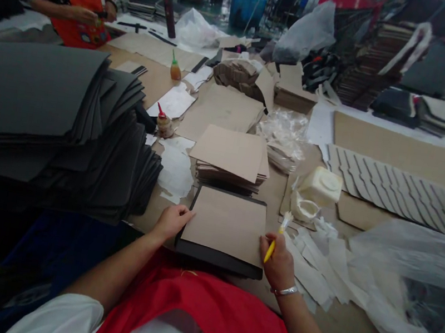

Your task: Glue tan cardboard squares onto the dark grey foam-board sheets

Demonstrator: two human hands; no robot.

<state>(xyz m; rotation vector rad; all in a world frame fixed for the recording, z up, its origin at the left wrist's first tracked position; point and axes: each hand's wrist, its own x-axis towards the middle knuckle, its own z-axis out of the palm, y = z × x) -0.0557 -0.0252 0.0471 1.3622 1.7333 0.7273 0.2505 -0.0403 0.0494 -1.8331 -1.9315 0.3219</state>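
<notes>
A tan cardboard sheet point(226, 223) lies on a slightly larger black sheet point(219, 257) at the table's near edge, in front of me. My left hand point(173, 220) is at its left edge, fingers closed together at the board's rim. At the right edge is my right hand point(279, 259), wrapped round a yellow-handled brush point(270, 249) whose pale bristles point away from me. Its fingertips also touch the board's side. Just beyond stands a stack of tan boards point(228, 153). A cut-open white plastic jug point(318, 190) sits to the right, past the brush.
Tall piles of dark sheets point(27, 90) crowd the left. Paper strips point(325, 261) and a clear plastic bag point(418, 287) lie at right. A red-tipped glue bottle point(164, 123) and a green-tipped bottle point(175, 69) stand beyond. A person in an orange apron point(77, 3) works at far left.
</notes>
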